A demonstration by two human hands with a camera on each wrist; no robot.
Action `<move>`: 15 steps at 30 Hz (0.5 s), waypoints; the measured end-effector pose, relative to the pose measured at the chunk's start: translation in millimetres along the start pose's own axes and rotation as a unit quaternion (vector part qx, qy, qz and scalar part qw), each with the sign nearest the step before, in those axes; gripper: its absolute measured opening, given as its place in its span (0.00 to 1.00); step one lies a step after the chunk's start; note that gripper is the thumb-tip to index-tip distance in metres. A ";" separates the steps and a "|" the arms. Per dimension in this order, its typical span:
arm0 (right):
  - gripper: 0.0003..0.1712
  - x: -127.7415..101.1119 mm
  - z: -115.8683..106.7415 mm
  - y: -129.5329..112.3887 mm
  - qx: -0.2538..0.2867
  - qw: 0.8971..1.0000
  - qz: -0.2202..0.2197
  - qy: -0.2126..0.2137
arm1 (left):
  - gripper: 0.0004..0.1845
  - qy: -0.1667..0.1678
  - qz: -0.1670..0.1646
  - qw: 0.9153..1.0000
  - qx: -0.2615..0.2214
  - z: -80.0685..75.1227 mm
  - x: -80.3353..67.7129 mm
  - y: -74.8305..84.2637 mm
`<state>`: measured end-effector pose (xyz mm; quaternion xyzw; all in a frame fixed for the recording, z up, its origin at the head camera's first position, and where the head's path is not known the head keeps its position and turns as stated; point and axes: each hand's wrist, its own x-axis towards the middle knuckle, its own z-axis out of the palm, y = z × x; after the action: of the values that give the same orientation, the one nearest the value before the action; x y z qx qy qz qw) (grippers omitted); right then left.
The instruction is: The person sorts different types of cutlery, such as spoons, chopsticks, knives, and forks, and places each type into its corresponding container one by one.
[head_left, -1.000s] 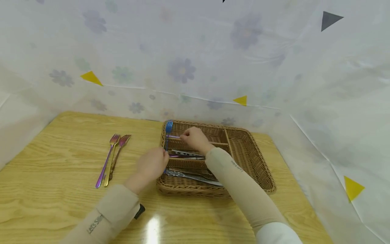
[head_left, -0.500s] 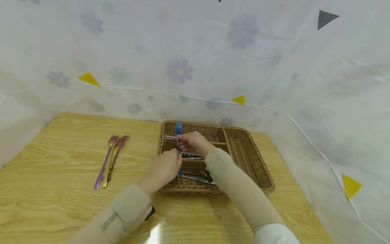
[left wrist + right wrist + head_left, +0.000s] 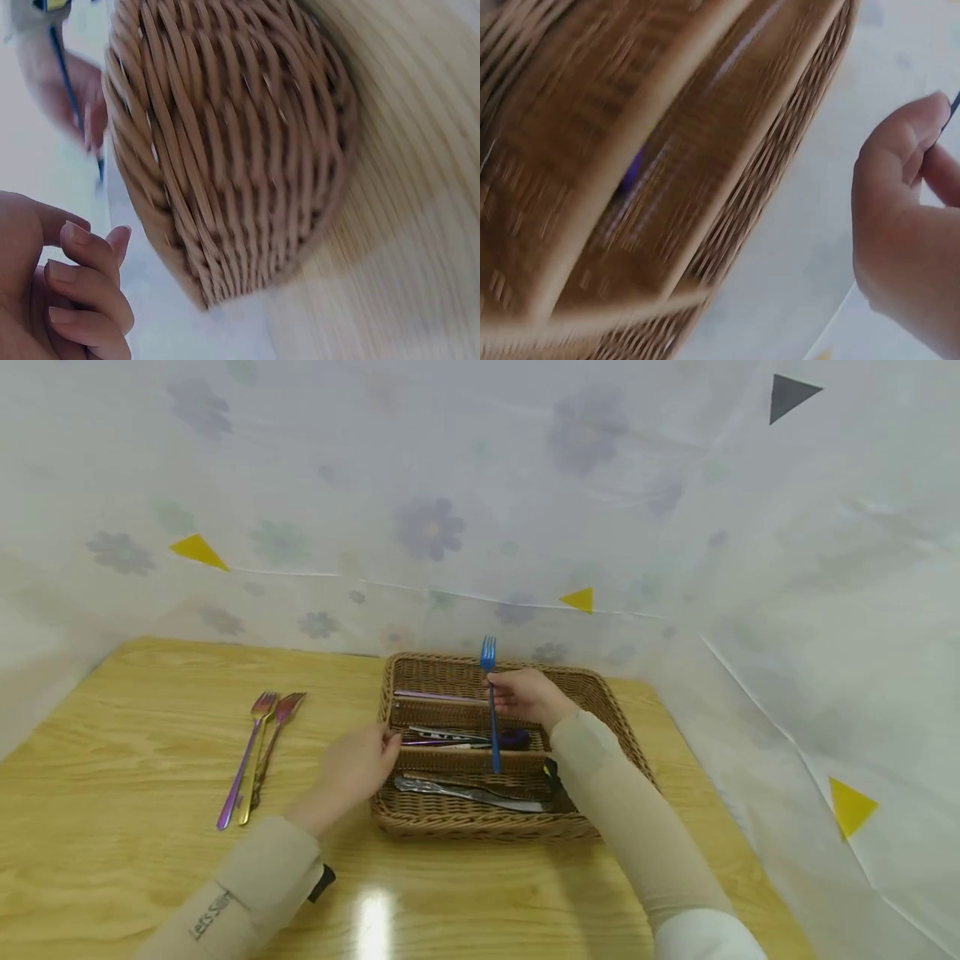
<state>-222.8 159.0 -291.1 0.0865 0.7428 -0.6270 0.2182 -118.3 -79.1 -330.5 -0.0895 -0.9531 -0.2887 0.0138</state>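
Observation:
A woven wicker basket [image 3: 408, 822] with divided compartments stands on the wooden table. My right hand [image 3: 527, 695] pinches a blue fork [image 3: 491, 710] by its handle and holds it upright over the basket, tines up. In the right wrist view the thumb [image 3: 900, 180] presses on the thin blue handle [image 3: 955, 103]. My left hand [image 3: 358, 768] hovers at the basket's left wall with loosely curled fingers [image 3: 82, 289] and holds nothing. The left wrist view shows the basket's rounded corner [image 3: 240, 150] close up, and the blue fork [image 3: 69, 90] beyond it.
Silver utensils [image 3: 465, 792] lie in the basket's front compartment, dark and purple cutlery [image 3: 450, 739] in the middle one, a pale handle [image 3: 435, 697] at the back. Iridescent forks [image 3: 251, 760] lie on the table to the left. A flowered plastic sheet [image 3: 450, 527] walls the back and right.
The blue fork went from my left hand to my right hand, which carried it rightward over the basket. My left hand let go and drew back to the basket's left side.

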 end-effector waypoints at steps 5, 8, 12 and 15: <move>0.10 -0.4 -37.4 4.1 -0.029 0.999 0.014 0.014 | 0.14 -0.002 -0.013 1.000 0.006 -10.4 -0.8 -20.5; 0.10 -0.2 -59.8 8.6 -0.032 0.999 0.020 0.031 | 0.16 -0.005 -0.019 1.000 0.001 -16.8 -2.1 -26.1; 0.12 1.1 -86.8 16.4 -0.017 0.998 0.028 0.045 | 0.17 -0.008 -0.025 1.000 -0.001 -23.5 -4.4 -31.4; 0.19 3.0 -102.5 23.0 -0.012 0.998 0.035 0.047 | 0.18 -0.008 -0.030 0.999 0.009 -26.5 -6.0 -36.3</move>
<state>-238.3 262.6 -300.9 0.1392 0.7564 -0.6050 0.2060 -119.6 -124.4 -328.8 -0.0632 -0.9580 -0.2797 -0.0018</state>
